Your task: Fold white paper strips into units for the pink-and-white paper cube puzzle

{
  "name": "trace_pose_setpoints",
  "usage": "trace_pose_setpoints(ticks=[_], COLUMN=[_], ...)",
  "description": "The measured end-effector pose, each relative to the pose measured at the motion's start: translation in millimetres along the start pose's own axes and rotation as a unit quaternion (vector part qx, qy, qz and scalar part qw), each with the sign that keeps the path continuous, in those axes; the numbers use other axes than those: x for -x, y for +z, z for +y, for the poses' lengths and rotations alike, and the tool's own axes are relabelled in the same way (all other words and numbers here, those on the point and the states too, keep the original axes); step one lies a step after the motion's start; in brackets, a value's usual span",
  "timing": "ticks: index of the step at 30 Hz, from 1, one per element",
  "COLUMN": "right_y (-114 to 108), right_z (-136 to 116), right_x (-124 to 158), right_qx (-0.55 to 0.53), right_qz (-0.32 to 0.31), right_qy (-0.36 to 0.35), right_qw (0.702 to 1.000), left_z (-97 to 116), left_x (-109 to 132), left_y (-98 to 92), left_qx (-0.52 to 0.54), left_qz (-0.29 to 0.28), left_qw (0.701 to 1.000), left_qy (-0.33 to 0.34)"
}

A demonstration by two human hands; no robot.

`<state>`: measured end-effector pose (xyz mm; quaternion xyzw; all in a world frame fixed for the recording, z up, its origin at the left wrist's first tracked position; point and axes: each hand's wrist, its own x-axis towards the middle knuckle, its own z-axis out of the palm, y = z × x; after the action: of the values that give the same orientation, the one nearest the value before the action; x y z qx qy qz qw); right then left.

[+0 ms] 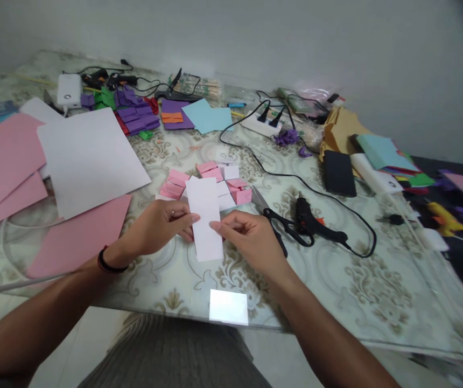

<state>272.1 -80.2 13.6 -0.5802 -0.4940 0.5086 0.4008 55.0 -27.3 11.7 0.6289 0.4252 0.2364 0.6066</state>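
Note:
Both hands hold a long white paper strip [205,218] upright over the glass-topped table [336,302]. My left hand [162,226] pinches its left edge at mid-height, fingers closed, a ring on one finger and a dark band at the wrist. My right hand [247,234] pinches the right edge, fingers curled. Just behind the strip lies a cluster of folded pink and white paper pieces [215,183]. A small white paper rectangle [228,307] lies near the table's front edge below my hands.
Black scissors [278,221] and a black glue gun [316,223] with its cord lie right of my right hand. Large white sheet [90,159] and pink sheets [1,161] cover the left. Purple and green folded pieces [134,113], a power strip [261,125] and a phone [338,172] sit farther back.

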Motion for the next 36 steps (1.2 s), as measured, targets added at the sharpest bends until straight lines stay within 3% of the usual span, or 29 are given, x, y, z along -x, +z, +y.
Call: trace_pose_setpoints(ticks=[5, 11, 24, 28, 31, 36], right_y=[-0.5, -0.1, 0.2, -0.4, -0.6, -1.8], right_z=[-0.5, -1.1, 1.0, 0.5, 0.6, 0.4], right_x=[0.7, -0.2, -0.9, -0.6, -0.4, 0.1], right_qx=[0.005, -0.027, -0.046, -0.042, -0.026, 0.005], right_qz=[0.037, -0.036, -0.027, -0.048, -0.064, -0.057], right_qy=[-0.025, -0.002, 0.014, 0.023, 0.007, -0.020], right_qw=[0.999, 0.999, 0.998, 0.998, 0.998, 0.998], left_z=[-1.0, 3.5, 3.7, 7.0, 8.0, 3.8], left_x=[1.1, -0.1, 0.2, -0.1, 0.9, 1.9], left_y=[1.1, -1.2, -1.2, -1.7, -1.9, 2.1], left_qx=[0.009, 0.017, 0.016, 0.050, 0.045, 0.041], left_qz=[-0.045, 0.006, 0.003, 0.036, 0.056, 0.034], left_qw=[0.999, 1.000, 1.000, 0.998, 0.997, 0.998], left_qy=[-0.008, 0.006, 0.010, 0.014, 0.011, 0.026])
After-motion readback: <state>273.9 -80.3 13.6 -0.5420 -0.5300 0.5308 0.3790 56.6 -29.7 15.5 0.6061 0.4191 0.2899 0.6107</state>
